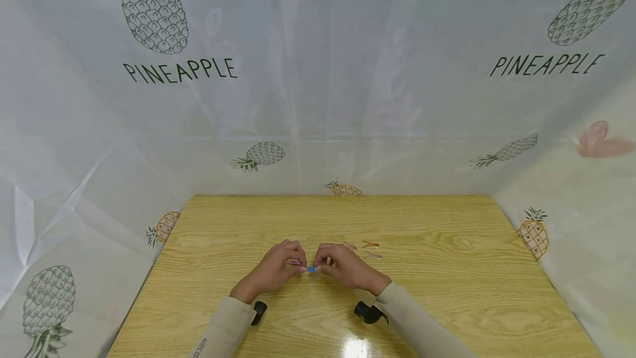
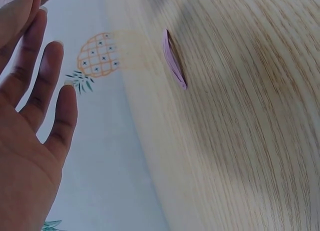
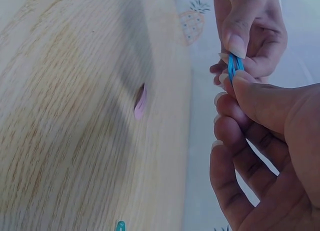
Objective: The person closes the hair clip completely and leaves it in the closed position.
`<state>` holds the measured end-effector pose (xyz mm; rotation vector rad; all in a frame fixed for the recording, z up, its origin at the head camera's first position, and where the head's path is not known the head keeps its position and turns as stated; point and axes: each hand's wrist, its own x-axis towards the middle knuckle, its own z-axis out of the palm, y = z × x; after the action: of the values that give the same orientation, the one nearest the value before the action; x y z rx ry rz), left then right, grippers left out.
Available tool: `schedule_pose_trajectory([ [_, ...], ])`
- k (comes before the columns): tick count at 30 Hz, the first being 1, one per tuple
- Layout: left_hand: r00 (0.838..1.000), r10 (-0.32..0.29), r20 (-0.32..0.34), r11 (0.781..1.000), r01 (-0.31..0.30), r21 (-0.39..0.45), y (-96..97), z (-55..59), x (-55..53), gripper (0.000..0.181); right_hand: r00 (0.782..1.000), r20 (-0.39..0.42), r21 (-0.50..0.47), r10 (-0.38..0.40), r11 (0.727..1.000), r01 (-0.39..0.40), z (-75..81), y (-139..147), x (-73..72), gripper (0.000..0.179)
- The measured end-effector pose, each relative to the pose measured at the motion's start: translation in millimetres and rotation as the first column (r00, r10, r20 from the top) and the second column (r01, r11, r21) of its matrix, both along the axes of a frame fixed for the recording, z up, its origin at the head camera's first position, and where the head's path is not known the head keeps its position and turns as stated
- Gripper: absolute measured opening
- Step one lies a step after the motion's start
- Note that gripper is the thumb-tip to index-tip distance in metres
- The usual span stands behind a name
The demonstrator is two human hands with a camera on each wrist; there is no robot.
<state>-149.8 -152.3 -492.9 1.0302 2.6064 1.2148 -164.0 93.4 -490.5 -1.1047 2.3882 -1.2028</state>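
Near the middle of the desk (image 1: 447, 291), both hands are meeting at a blue clip (image 1: 311, 269); the left hand (image 1: 278, 266) is pinching one end, the right hand (image 1: 348, 266) the other, thumbs and fingertips closing, spare fingers hanging loose, presumably because so small a piece needs steadying from both ends. Beside the left hand, a purple clip (image 2: 174, 61) is lying on the wood. Toward the far edge, beyond the right hand, an orange clip (image 1: 371, 245) and two paler ones are lying grouped, probably for easy reach. No container is showing.
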Motion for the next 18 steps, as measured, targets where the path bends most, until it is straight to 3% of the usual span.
schedule_pose_trajectory([
  [6, 0.999, -0.032, 0.044, 0.999, 0.030, 0.040, -1.3, -2.1, -2.1, 0.006, 1.000, 0.021, -0.046, 0.023, 0.999, -0.022, -0.4, 1.3, 0.1, 0.012],
  [10, 0.998, -0.013, 0.063, 0.999, 0.011, 0.039, -3.6, -1.8, -2.2, 0.006, 1.000, 0.010, -0.065, 0.004, 0.998, -0.004, -0.9, 0.6, 0.7, 0.010],
  [14, 0.996, 0.017, 0.089, 0.999, -0.020, 0.032, -5.7, -2.2, -2.9, 0.007, 0.995, -0.088, -0.044, -0.053, 0.998, 0.049, -2.8, -2.9, 3.0, 0.004],
  [18, 0.988, 0.033, 0.148, 0.999, -0.038, 0.032, -6.8, -5.0, -4.1, 0.010, 0.962, -0.256, -0.023, -0.095, 0.995, 0.092, -6.7, -6.5, 5.9, 0.015],
])
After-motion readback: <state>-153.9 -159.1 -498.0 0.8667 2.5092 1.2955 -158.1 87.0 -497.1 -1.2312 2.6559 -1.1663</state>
